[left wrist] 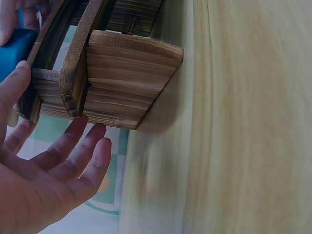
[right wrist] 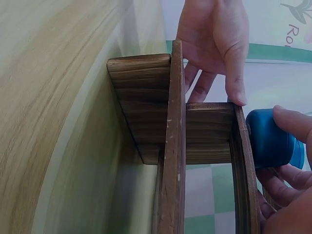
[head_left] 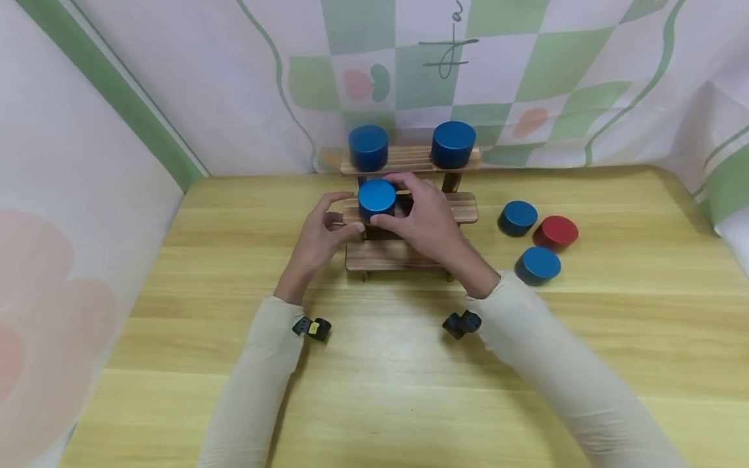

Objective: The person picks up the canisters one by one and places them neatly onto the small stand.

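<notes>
My right hand [head_left: 429, 218] grips a round blue tin [head_left: 377, 197] between thumb and fingers, at the left end of the middle tier of a wooden three-tier stand [head_left: 409, 255]. The right wrist view shows the tin [right wrist: 273, 139] upright against the tier board, thumb on one side and fingers on the other. By the left end of that tier is my left hand [head_left: 318, 237]. Its thumb touches the board's front edge, and its other fingers [left wrist: 90, 170] are spread loosely beside the stand's side panel.
Two blue tins, one left [head_left: 368, 148] and one right [head_left: 454, 144], stand on the top tier. On the table [head_left: 374, 390] to the right are a red tin [head_left: 556, 233] and two more blue tins [head_left: 517, 218]. A patterned curtain [head_left: 363, 58] hangs behind.
</notes>
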A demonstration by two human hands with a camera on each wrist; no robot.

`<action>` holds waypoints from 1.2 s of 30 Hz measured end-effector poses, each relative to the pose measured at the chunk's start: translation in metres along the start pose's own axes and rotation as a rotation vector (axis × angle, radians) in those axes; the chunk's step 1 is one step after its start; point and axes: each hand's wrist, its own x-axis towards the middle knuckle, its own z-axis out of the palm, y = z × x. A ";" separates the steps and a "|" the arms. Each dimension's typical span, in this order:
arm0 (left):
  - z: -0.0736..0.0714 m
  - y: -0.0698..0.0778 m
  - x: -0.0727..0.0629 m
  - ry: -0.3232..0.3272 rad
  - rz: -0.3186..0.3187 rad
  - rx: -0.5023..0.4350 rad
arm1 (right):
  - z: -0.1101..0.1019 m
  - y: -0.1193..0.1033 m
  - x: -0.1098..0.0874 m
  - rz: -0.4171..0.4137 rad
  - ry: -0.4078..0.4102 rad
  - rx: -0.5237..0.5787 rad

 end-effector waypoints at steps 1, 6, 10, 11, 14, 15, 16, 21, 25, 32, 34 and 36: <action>0.000 0.000 0.000 -0.002 0.003 -0.002 | 0.000 -0.001 0.000 0.003 -0.001 -0.003; 0.001 0.000 0.000 -0.003 0.011 -0.006 | 0.003 -0.003 0.001 0.011 -0.005 -0.008; 0.002 0.000 0.000 -0.008 0.013 -0.013 | 0.004 -0.004 0.001 0.020 -0.011 -0.006; 0.002 0.001 0.000 -0.008 0.015 -0.016 | 0.004 -0.005 0.001 0.024 -0.013 -0.006; 0.002 0.001 0.000 -0.010 0.016 -0.026 | 0.004 -0.005 0.001 0.036 -0.017 -0.010; 0.002 0.001 0.000 -0.009 0.017 -0.028 | 0.004 -0.006 0.001 0.039 -0.018 -0.012; 0.002 0.001 0.000 -0.009 0.017 -0.029 | 0.004 -0.006 0.001 0.040 -0.019 -0.014; 0.002 0.001 -0.001 -0.002 0.016 -0.026 | 0.004 -0.007 -0.001 0.034 -0.016 -0.017; 0.002 0.000 0.000 -0.005 0.017 -0.023 | 0.004 -0.006 -0.004 0.033 -0.007 -0.013; 0.002 0.000 0.000 -0.002 0.022 -0.022 | 0.004 -0.003 -0.007 -0.032 0.028 -0.003; 0.001 0.000 -0.001 -0.001 0.020 -0.023 | 0.003 -0.003 -0.009 -0.061 0.035 -0.002; 0.001 0.001 -0.001 -0.001 0.018 -0.019 | 0.002 -0.002 -0.011 -0.086 0.042 0.003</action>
